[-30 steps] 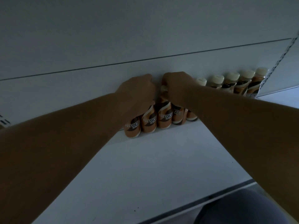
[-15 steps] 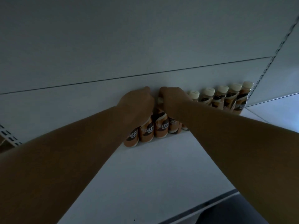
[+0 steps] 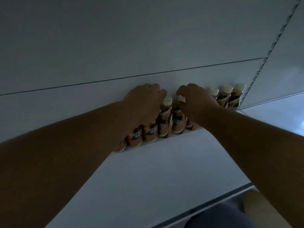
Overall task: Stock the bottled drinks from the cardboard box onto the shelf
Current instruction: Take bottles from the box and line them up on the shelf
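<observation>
A row of brown-and-orange coffee bottles [image 3: 164, 122] with cream caps stands against the back panel of the white shelf [image 3: 164, 170]. My left hand [image 3: 143, 102] is cupped over the tops of the leftmost bottles and hides their caps. My right hand [image 3: 195, 101] curls its fingers around the cap of a bottle [image 3: 177, 124] near the middle. One bottle stands free between the two hands with its cap [image 3: 167, 101] showing. Three more bottles [image 3: 227, 96] stand to the right, untouched.
A slotted metal upright [image 3: 266, 60] runs up the back panel at the right. The shelf's front edge [image 3: 213, 199] has a dark strip. Below it are my dark trouser leg [image 3: 222, 218] and a tan surface [image 3: 266, 209], possibly the cardboard box. The light is dim.
My hands were almost touching over the bottles and have drawn apart, uncovering the cap of one bottle between them. The view has shifted slightly, and the row looks longer at its left end.
</observation>
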### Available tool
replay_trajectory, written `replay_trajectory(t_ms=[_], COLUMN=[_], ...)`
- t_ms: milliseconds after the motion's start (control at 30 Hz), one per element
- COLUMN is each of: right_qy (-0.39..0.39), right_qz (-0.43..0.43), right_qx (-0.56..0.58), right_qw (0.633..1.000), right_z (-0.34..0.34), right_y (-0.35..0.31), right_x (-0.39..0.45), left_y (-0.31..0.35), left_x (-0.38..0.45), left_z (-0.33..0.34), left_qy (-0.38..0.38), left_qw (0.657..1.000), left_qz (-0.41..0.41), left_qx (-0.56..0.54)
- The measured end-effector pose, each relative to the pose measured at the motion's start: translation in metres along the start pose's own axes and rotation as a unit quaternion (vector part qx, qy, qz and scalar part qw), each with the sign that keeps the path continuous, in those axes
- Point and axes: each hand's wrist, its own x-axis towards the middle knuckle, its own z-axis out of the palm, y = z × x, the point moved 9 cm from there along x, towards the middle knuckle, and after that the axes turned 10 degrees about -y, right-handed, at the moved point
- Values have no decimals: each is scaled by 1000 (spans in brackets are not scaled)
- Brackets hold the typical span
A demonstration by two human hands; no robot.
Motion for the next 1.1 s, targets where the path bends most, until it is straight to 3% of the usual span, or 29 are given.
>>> replay_trajectory(t_ms=[233, 367, 867, 1100], right_qy=[-68, -63, -75, -103], right_qz=[-53, -71, -78, -70], right_qx=[-13, 0, 5, -15], right_qw=[996, 995, 994, 992], right_z=[14, 12, 13, 11], right_y=[33, 32, 38, 32], right_x=[20, 28, 46, 40], left_y=[15, 13, 28, 22], left_x=[36, 46, 61, 64], left_z=[21, 22, 17, 19], left_qy=[-42, -52, -109, -65], left_qw=[998, 995, 993, 996], left_qz=[-11, -33, -37, -40], left_qx=[-41, -79, -30, -45])
